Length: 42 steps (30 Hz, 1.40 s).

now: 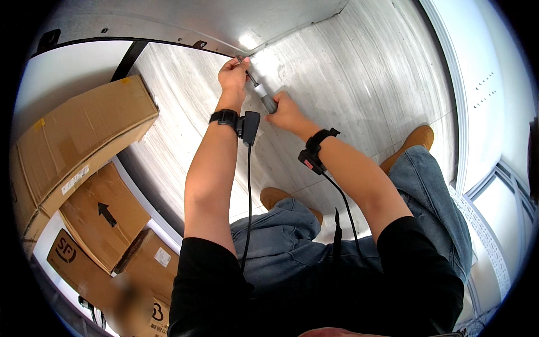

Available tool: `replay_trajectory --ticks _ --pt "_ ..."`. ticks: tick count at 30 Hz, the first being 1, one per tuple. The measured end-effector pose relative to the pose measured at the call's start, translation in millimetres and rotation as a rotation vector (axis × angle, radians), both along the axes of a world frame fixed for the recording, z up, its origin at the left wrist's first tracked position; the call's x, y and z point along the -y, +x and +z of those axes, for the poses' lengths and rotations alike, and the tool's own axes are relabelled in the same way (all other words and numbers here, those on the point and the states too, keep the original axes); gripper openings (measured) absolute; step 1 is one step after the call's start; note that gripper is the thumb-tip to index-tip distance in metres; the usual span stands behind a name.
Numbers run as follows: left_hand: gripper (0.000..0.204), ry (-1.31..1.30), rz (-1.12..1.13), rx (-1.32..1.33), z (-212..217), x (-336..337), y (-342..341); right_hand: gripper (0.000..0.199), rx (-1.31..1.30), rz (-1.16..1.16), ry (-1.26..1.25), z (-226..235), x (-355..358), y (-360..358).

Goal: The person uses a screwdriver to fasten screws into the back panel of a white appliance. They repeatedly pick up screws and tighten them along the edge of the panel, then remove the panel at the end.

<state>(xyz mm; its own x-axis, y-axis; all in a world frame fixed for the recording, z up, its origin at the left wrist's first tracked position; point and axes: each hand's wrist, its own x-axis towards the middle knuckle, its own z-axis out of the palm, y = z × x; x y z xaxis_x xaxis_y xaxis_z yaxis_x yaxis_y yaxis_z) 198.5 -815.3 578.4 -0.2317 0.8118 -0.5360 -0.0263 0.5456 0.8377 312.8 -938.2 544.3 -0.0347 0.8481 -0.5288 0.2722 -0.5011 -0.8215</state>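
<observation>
My right hand point(286, 112) is wrapped round the grey and white handle of a screwdriver point(264, 96). Its metal shaft slants up and to the left, toward the lower edge of a grey metal panel point(224, 25). At that edge, near the panel's corner, my left hand point(233, 73) is closed with its fingertips pinched around the shaft's far end. The fingers hide the screwdriver's tip, so whatever it touches there cannot be made out.
Cardboard boxes point(92, 121) are stacked at the left. The floor point(359, 73) has pale wood-grain boards. A white panel point(477, 73) stands along the right. Black cables point(249, 196) run from the devices strapped to both wrists.
</observation>
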Motion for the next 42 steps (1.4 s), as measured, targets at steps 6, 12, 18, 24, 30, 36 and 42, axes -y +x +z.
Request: replay_trajectory --ticks 6,12,18,24,30,36,42 --pt "0.011 -0.03 0.006 0.036 1.1 -3.1 -0.6 0.05 -0.151 -0.049 -0.022 3.5 5.9 -0.5" --pt "0.012 -0.012 0.012 0.157 0.4 -0.7 -4.8 0.035 -0.615 -0.085 -0.349 11.9 1.4 14.3" --pt "0.011 0.027 0.068 0.268 1.9 2.9 3.2 0.032 -0.443 -0.019 -0.212 -2.1 5.5 13.0" --pt "0.009 0.012 0.041 0.112 0.1 1.1 6.2 0.052 -0.222 -0.02 -0.113 0.1 6.2 5.0" --pt "0.01 0.006 0.052 0.166 0.3 1.2 5.2 0.056 -0.495 -0.161 -0.201 15.7 8.7 8.5" --pt "0.014 0.007 0.054 0.235 -4.4 0.5 4.7 0.046 -0.662 -0.122 -0.312 -6.7 7.8 17.6" --pt "0.021 0.046 0.042 0.049 -9.9 2.2 12.1 0.056 -0.336 -0.073 -0.083 -4.9 10.9 10.1"
